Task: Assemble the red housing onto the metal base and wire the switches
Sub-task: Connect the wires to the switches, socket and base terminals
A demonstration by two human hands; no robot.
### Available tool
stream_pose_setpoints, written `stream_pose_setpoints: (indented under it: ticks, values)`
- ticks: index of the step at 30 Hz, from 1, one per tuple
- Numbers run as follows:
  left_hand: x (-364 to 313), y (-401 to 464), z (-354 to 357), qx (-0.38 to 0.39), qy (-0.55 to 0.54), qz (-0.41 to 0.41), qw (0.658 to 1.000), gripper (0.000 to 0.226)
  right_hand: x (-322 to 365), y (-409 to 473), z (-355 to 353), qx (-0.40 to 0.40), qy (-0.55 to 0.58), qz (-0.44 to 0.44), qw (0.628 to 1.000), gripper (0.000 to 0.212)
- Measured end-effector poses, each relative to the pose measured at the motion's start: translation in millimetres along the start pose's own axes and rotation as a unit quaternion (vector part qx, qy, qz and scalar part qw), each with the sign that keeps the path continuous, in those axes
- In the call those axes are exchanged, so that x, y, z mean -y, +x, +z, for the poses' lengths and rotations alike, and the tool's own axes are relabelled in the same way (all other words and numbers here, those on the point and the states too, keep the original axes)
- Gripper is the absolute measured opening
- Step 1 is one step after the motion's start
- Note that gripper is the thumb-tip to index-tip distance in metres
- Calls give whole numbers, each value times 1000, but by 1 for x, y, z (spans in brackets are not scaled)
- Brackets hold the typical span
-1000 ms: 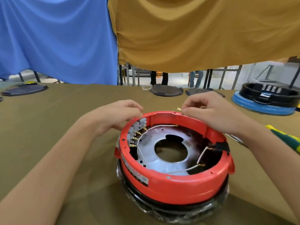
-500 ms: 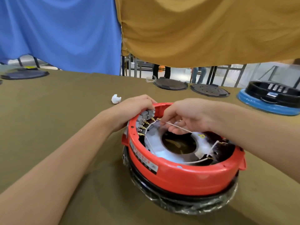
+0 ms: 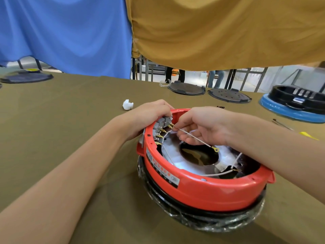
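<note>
Fingers, left hand (image 3: 149, 117): curled over the far-left rim of the housing (image 3: 202, 192), gripping it at the switches (image 3: 161, 126); fingertips are partly hidden behind the rim.
Fingers, right hand (image 3: 202, 127): curled, with a white wire (image 3: 195, 137) pinched between thumb and forefinger just beside the top switch terminal.
Paper wad (image 3: 127, 104): a small white crumpled piece is seen on the table (image 3: 61, 120), left of and beyond the left hand, apart from it.
Switches: a grey block with brass tabs is mounted on the inner left wall of the housing; thin white leads run down from the lower tabs.
Housing: a red ring is seated near centre-right on the table, over a black part wrapped in clear film (image 3: 193, 221); a label strip is carried on its near-left wall.
Base (image 3: 177, 159): a bright metal plate with a round centre hole is seen inside the housing.
Wire: it is stretched from the pinch down to the right; its free end, a yellow ring terminal (image 3: 216, 149), is held above the plate beside the hole.
Second wire (image 3: 221, 173): it lies across the near-right inside of the housing.
Discs (image 3: 186, 88): two dark round covers are laid at the far edge.
Blue-rimmed unit (image 3: 295, 104): it is placed at far right, well apart from the housing.
</note>
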State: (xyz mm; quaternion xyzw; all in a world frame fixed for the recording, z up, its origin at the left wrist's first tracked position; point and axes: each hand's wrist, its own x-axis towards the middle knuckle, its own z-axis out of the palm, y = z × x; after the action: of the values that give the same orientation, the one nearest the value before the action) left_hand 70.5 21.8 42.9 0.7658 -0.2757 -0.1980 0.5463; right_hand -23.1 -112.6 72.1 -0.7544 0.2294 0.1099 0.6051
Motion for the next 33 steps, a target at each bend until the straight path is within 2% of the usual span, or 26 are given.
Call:
stream_pose_setpoints:
  ticks: [8,17,33]
  values:
    - [-2,-2,0,5,-1,-4,1000,15,-2,-1,-1,-1,15,-4,1000,17]
    - [1,2,-1,12,-1,-1,1000,14,-3,0,2,-6,30,-23,999,8]
    - [1,2,-2,22,20,4,1000,13,-2,-1,5,-14,26,-32,999,7]
